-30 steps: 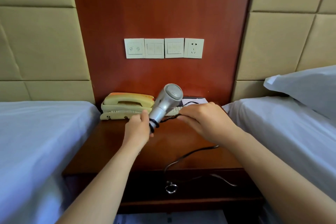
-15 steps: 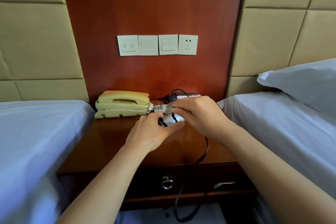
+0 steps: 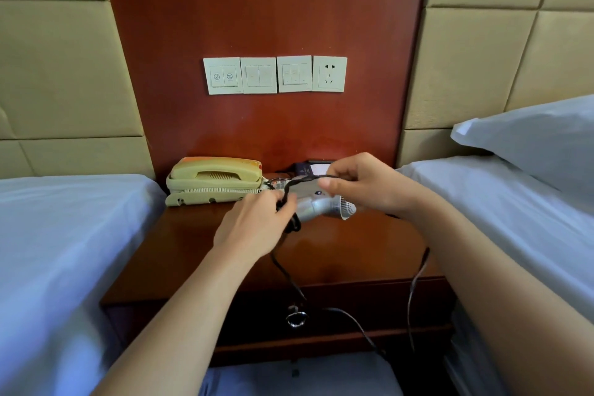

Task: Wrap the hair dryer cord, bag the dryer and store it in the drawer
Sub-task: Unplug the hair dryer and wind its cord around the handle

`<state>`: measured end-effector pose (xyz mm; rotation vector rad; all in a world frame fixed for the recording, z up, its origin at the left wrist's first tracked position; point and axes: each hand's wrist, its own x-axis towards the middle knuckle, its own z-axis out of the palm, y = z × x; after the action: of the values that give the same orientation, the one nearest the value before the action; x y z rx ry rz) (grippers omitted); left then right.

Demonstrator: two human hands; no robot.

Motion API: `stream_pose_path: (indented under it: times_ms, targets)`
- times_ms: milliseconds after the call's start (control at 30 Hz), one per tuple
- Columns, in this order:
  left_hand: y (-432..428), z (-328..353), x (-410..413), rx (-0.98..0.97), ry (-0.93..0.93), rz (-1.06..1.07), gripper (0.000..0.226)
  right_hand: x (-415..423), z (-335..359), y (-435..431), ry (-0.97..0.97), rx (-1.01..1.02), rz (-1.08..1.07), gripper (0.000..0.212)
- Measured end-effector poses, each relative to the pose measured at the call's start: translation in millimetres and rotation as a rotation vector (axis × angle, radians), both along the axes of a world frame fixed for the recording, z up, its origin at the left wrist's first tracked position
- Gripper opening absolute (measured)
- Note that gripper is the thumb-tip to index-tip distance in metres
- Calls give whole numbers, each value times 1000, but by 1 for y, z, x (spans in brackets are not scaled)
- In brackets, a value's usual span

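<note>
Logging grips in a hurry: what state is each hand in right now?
Left hand: closed, gripping the hair dryer by its cord-wrapped handle.
Right hand: closed, pinching the black cord above the dryer.

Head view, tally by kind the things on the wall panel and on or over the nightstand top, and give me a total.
switch plates: 3
power socket: 1
telephone: 1
hair dryer: 1
cord: 1
small dark item by the wall, kind unclear: 1
Total: 8
</note>
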<state>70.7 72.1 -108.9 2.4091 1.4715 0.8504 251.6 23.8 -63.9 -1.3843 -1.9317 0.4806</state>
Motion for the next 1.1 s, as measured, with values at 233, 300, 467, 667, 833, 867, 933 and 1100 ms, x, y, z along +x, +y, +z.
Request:
stream_pose_path:
  times_ms: [233, 300, 467, 667, 833, 867, 933, 1100]
  targets:
    - [8, 0, -11, -138, -63, -43, 49, 20, 1, -4, -189, -119, -12, 38]
    - [9, -1, -13, -157, -56, -60, 48, 26, 0, -4, -188, -84, -17, 40]
    - [9, -3, -13, -371, -132, -167, 39, 34, -11, 5, -244, 163, -251, 43]
    - [3, -3, -8, -654, -236, -324, 39, 55, -25, 15, -88, 234, -337, 40]
    - [1, 2, -12, -697, -410, -460, 31, 64, -39, 13, 227, 73, -165, 34]
    - [2, 2, -13, -710, -453, -485, 33, 66, -41, 13, 255, 65, -167, 29]
    - [5, 0, -13, -728, -530, -511, 39, 69, -48, 18, 277, 61, -191, 8]
    - [12, -4, -11, -832, -744, -515, 48, 53, -67, 18, 219, -69, -218, 27]
